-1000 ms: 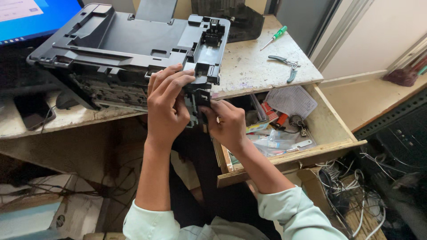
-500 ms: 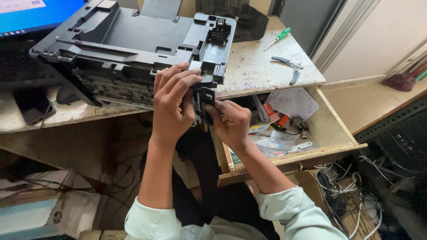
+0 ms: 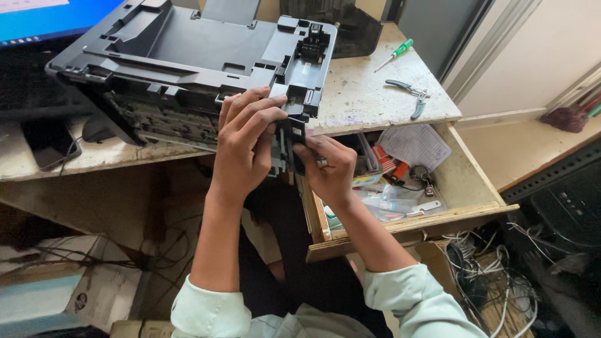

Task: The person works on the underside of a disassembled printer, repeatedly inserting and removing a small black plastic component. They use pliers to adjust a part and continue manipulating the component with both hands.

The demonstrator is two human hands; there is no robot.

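A dark grey printer chassis lies on the worn white desk, its near corner hanging over the desk's front edge. My left hand wraps over that corner from above, fingers pressed on the plastic. Just to its right, my right hand pinches a small black part that sits at the chassis corner, held from below. A ring shows on one finger of the right hand. How the black part joins the chassis is hidden by my fingers.
An open wooden drawer at the right holds papers, plastic bags and small tools. A green-handled screwdriver and pliers lie on the desk's right side. A phone rests at the left. Tangled cables cover the floor.
Both hands have stayed at the chassis corner with small finger shifts. The left fingers now curl further over the corner, and the black part sits slightly lower between the hands.
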